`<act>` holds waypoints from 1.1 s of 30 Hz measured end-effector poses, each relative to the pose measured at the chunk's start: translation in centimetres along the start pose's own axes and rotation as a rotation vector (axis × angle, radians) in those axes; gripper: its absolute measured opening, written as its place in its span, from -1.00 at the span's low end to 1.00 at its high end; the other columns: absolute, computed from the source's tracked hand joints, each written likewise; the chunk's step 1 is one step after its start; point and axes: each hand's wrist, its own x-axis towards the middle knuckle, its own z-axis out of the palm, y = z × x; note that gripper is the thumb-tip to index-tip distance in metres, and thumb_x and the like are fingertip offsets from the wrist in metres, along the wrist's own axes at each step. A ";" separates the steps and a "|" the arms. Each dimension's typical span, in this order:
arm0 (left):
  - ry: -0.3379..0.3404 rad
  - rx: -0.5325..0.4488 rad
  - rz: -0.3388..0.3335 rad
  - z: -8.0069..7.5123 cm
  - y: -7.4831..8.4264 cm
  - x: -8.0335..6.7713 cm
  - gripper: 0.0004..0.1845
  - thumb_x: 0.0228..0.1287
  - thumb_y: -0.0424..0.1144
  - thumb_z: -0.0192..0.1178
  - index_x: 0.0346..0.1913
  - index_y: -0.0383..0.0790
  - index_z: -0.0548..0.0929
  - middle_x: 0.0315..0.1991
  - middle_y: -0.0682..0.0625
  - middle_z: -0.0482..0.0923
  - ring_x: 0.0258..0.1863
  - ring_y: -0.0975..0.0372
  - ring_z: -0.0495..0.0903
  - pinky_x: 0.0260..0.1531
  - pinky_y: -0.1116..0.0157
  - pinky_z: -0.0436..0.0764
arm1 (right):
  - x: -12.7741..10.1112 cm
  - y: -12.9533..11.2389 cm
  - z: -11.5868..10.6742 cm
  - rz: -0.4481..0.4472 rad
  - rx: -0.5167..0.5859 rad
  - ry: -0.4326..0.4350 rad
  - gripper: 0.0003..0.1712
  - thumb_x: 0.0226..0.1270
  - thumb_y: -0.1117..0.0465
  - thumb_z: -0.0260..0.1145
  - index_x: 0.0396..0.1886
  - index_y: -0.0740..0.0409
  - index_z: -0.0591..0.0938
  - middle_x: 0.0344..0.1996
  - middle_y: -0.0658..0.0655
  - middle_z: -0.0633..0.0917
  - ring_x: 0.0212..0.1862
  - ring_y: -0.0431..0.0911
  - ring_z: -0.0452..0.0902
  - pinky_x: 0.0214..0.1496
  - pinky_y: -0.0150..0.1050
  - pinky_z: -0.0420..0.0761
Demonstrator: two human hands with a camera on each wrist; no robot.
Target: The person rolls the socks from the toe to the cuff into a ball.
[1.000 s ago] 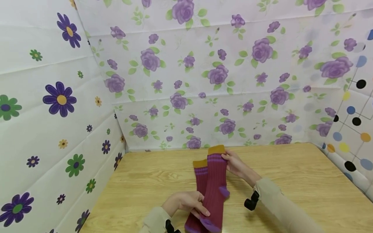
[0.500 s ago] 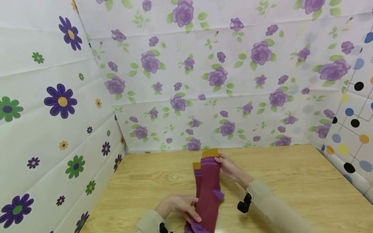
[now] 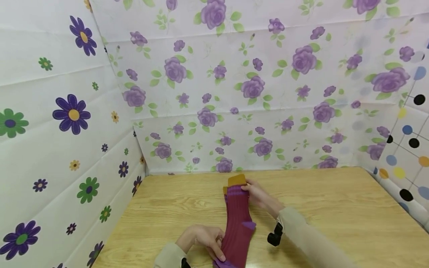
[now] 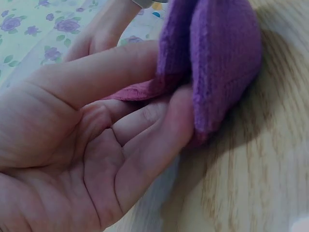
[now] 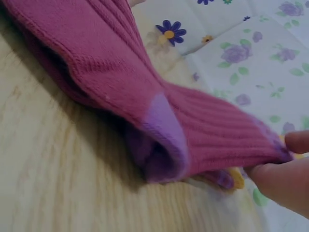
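Left hand (image 3: 205, 238) pinches the toe end (image 3: 225, 264) and right hand (image 3: 259, 195) the cuff (image 3: 237, 180) of a maroon sock (image 3: 237, 219), its mate (image 3: 225, 190) peeking out past the right fingertips (image 5: 298, 141), wooden table (image 3: 321, 208) below.

You are wearing a plain beige right sleeve (image 3: 306, 234) with a small, black, blocky wrist device (image 3: 275, 237) sticking out at its edge, and a matching left sleeve (image 3: 170, 256), where another black device (image 3: 184, 263) is showing only partly.
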 end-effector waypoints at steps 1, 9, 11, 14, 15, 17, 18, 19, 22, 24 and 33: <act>0.008 0.006 -0.003 0.0 0.0 0.0 -0.74 0.17 -0.65 0.16 -0.25 -0.22 0.61 -0.71 0.16 0.50 -0.50 0.39 0.65 -0.40 0.43 0.66 | 0.1 0.2 0.1 0.012 -0.012 0.014 -0.41 0.45 0.43 -0.11 0.44 0.42 0.07 0.18 0.34 0.44 0.02 -0.08 0.50 0.00 -0.23 0.56; 0.022 0.039 0.010 0.1 -0.4 0.1 -0.84 0.15 -0.64 0.18 -0.30 -0.36 0.63 -0.78 0.20 0.29 -0.50 0.42 0.62 -0.38 0.42 0.67 | 0.8 0.9 1.0 0.058 -0.031 0.115 -0.25 0.30 0.53 -0.08 0.49 0.35 -0.01 0.26 0.48 0.34 0.06 0.07 0.45 -0.03 -0.17 0.54; 0.022 0.041 0.013 0.1 -0.5 0.0 -0.88 0.15 -0.65 0.18 -0.25 -0.50 0.61 -0.78 0.20 0.29 -0.50 0.42 0.62 -0.37 0.41 0.67 | 1.0 0.9 1.3 0.058 -0.021 0.121 -0.25 0.29 0.54 -0.07 0.49 0.33 0.01 0.26 0.46 0.34 0.06 0.06 0.44 -0.03 -0.18 0.53; 0.024 0.043 0.012 0.0 -0.6 0.0 -0.79 0.15 -0.65 0.17 -0.13 -0.69 0.54 -0.78 0.20 0.27 -0.50 0.43 0.61 -0.38 0.42 0.67 | 1.3 1.1 1.6 0.046 -0.018 0.108 -0.27 0.28 0.55 -0.08 0.47 0.38 0.03 0.25 0.48 0.33 0.04 0.04 0.43 -0.05 -0.21 0.53; 0.026 0.047 0.013 0.0 -0.6 0.0 -0.77 0.15 -0.65 0.17 -0.11 -0.71 0.52 -0.78 0.20 0.27 -0.51 0.43 0.61 -0.38 0.42 0.67 | 1.3 1.2 1.6 0.046 -0.017 0.113 -0.27 0.28 0.56 -0.08 0.47 0.39 0.03 0.25 0.48 0.32 0.03 0.03 0.44 -0.06 -0.22 0.53; 0.029 0.057 0.014 0.0 -0.5 0.0 -0.76 0.15 -0.65 0.18 -0.11 -0.72 0.52 -0.78 0.20 0.27 -0.51 0.43 0.61 -0.39 0.43 0.67 | 1.5 1.5 1.7 0.046 -0.013 0.124 -0.26 0.27 0.58 -0.09 0.47 0.41 0.02 0.27 0.50 0.30 0.04 0.04 0.44 -0.06 -0.24 0.53; 0.032 0.063 0.012 0.0 -0.5 0.0 -0.79 0.15 -0.64 0.19 -0.14 -0.71 0.53 -0.78 0.20 0.27 -0.52 0.43 0.61 -0.40 0.43 0.66 | 1.6 1.6 1.6 0.046 -0.012 0.127 -0.25 0.27 0.59 -0.09 0.47 0.43 0.00 0.28 0.51 0.28 0.05 0.05 0.42 -0.04 -0.24 0.52; 0.034 0.068 0.010 0.0 -0.4 0.0 -0.80 0.15 -0.64 0.19 -0.15 -0.70 0.53 -0.78 0.20 0.28 -0.52 0.43 0.60 -0.41 0.44 0.66 | 1.6 1.7 1.6 0.045 -0.012 0.133 -0.25 0.26 0.59 -0.10 0.47 0.44 -0.01 0.30 0.53 0.26 0.06 0.06 0.41 -0.03 -0.24 0.51; 0.050 0.086 0.003 0.1 -0.3 0.1 -0.83 0.14 -0.64 0.20 -0.20 -0.70 0.55 -0.79 0.18 0.33 -0.55 0.43 0.60 -0.45 0.46 0.65 | 1.8 2.1 1.4 0.051 -0.030 0.158 -0.25 0.27 0.60 -0.10 0.47 0.46 -0.03 0.32 0.53 0.25 0.10 0.08 0.38 0.03 -0.22 0.49; 0.067 0.109 -0.001 0.2 -0.1 0.1 -0.81 0.12 -0.64 0.22 -0.20 -0.74 0.54 -0.79 0.17 0.41 -0.58 0.43 0.60 -0.50 0.48 0.63 | 1.9 2.3 1.3 0.057 -0.066 0.160 -0.28 0.29 0.60 -0.10 0.45 0.49 -0.01 0.30 0.55 0.27 0.11 0.09 0.38 0.05 -0.19 0.48; 0.183 0.204 -0.037 0.8 0.1 -0.3 -0.95 0.03 -0.60 0.33 -0.43 -0.56 0.66 -0.73 0.09 0.62 -0.71 0.41 0.54 -0.71 0.53 0.51 | 1.9 2.5 1.9 0.034 -0.290 0.190 -0.37 0.25 0.58 -0.01 0.34 0.58 0.13 0.18 0.57 0.38 0.07 0.17 0.47 0.03 -0.10 0.57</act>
